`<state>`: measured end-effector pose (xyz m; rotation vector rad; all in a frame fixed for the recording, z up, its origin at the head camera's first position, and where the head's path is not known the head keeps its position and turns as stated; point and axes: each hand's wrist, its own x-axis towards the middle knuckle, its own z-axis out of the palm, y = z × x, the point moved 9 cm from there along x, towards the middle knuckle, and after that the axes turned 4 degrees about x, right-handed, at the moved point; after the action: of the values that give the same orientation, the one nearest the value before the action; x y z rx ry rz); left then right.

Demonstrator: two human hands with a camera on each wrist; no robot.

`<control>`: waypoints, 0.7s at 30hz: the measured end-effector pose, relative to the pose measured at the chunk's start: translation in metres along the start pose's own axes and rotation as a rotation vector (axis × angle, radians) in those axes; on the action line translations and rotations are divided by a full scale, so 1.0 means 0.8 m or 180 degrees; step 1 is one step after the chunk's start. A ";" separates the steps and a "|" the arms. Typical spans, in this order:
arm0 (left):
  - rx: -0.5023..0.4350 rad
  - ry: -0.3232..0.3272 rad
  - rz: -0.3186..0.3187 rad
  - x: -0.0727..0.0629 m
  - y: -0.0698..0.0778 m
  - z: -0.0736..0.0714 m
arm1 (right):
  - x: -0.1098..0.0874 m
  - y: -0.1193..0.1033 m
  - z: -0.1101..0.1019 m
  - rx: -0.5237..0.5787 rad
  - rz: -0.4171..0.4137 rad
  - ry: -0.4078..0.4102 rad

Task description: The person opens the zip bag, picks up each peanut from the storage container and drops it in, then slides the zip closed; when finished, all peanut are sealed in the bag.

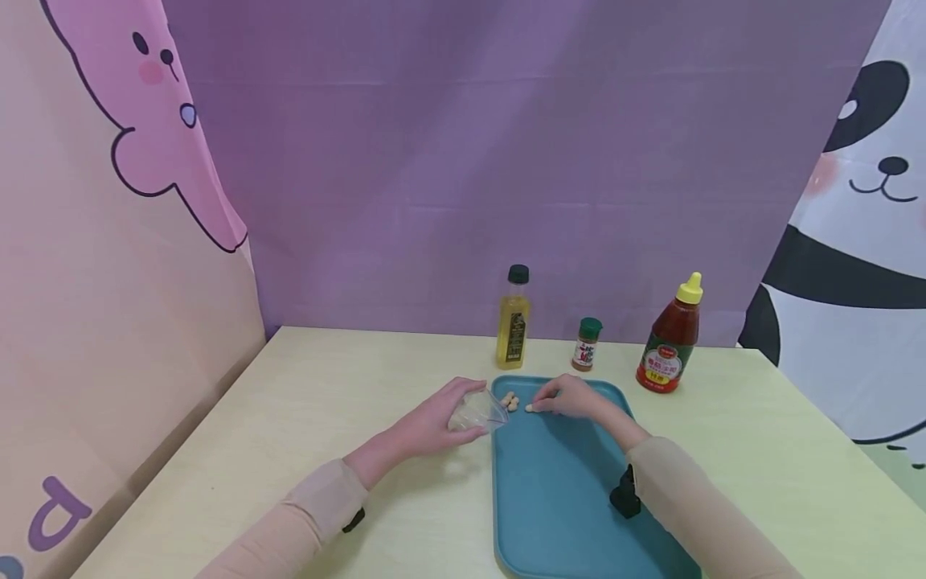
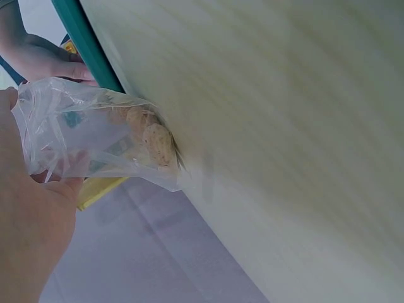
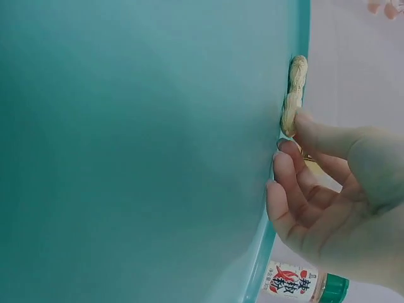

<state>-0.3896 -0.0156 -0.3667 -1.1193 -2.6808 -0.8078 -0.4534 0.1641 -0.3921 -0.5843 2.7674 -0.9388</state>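
My left hand (image 1: 436, 421) holds a clear plastic bag (image 1: 475, 412) at the left edge of a blue-green tray (image 1: 557, 498). Inside the bag, a few peanuts (image 2: 158, 142) lie at the end away from the hand, in the left wrist view. Over the tray's far end, my right hand (image 1: 571, 398) pinches an unshelled peanut (image 3: 290, 115) between thumb and fingertips, low over the surface. A small cluster of peanuts (image 1: 510, 401) lies just left of it on the tray, in the far left corner.
Behind the tray stand an oil bottle (image 1: 514, 330) with a dark cap and a small green-capped spice jar (image 1: 585, 346). Farther right is a red sauce bottle (image 1: 669, 346) with a yellow nozzle. A purple cloth (image 1: 434, 161) hangs behind the pale table (image 1: 289, 418).
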 end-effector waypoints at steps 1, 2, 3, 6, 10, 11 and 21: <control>-0.0001 0.0001 -0.0006 0.000 0.000 0.000 | 0.000 0.000 0.000 -0.0003 -0.0001 0.0001; -0.0001 0.0001 -0.0014 0.000 0.000 -0.001 | 0.000 -0.001 0.000 0.0000 -0.0005 0.0000; -0.0005 -0.0001 -0.0021 0.000 0.000 -0.001 | 0.000 -0.001 0.000 0.0003 -0.0008 -0.0006; -0.0009 -0.0009 -0.0034 0.001 -0.001 -0.001 | -0.001 -0.002 0.000 0.0046 0.0001 -0.0029; -0.0013 -0.0014 -0.0011 0.000 0.000 -0.001 | -0.004 -0.001 0.001 0.0095 0.0003 -0.0073; -0.0012 -0.0016 -0.0006 0.000 0.000 -0.001 | -0.004 -0.001 0.001 0.0107 0.0005 -0.0074; -0.0020 -0.0035 -0.0002 0.000 0.003 0.000 | -0.014 -0.002 -0.004 0.0066 0.0027 -0.0003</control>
<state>-0.3881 -0.0144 -0.3656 -1.1274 -2.6897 -0.8130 -0.4439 0.1691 -0.3879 -0.5694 2.7537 -0.9637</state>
